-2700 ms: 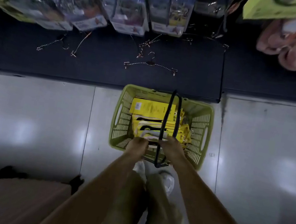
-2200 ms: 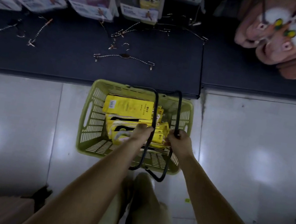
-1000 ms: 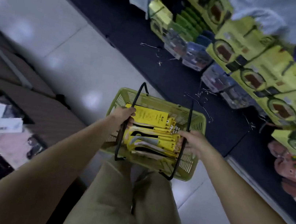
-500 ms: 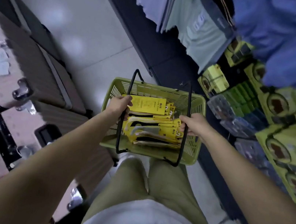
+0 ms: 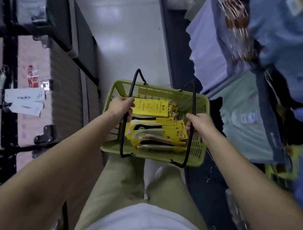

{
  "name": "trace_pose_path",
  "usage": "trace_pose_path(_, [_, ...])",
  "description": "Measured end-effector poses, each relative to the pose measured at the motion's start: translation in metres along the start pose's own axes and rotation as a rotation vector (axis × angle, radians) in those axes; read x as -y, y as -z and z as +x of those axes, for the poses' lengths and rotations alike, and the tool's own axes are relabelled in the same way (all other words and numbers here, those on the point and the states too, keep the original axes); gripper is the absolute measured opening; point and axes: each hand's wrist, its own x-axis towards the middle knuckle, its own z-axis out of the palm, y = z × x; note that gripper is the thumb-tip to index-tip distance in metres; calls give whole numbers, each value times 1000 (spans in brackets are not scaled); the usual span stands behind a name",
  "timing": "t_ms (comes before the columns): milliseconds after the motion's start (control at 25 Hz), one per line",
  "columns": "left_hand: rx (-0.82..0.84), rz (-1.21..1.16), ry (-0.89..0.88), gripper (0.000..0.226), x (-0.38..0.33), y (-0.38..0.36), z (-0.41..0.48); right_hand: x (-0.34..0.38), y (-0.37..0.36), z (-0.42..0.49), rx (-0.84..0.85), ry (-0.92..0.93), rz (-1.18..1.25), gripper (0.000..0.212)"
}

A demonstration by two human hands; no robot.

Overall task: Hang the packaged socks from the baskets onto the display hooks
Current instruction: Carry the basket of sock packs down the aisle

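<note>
Yellow sock packs (image 5: 151, 108) in green basket (image 5: 161, 94), left hand (image 5: 120, 107) and right hand (image 5: 200, 122) fingers (image 5: 189, 124) round its handles (image 5: 195, 101).

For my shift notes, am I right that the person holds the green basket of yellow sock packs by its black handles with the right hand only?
Not only the right: the head view shows the left hand and right hand each gripping one black handle.
</note>
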Motion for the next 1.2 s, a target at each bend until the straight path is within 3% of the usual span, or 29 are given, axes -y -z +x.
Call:
trace_pose_path(320, [-9,-48,32,29,-167,98,157,219,-60,122,-36,-58,120,19])
trace_pose_path(880, [-130,-43,-17,18,-489,229,435,616,-106,355,60,36,32,18])
trace_pose_path(1200, [-84,-67,-78,8,-664,316,604,847,-138,499,46,110,-53,15])
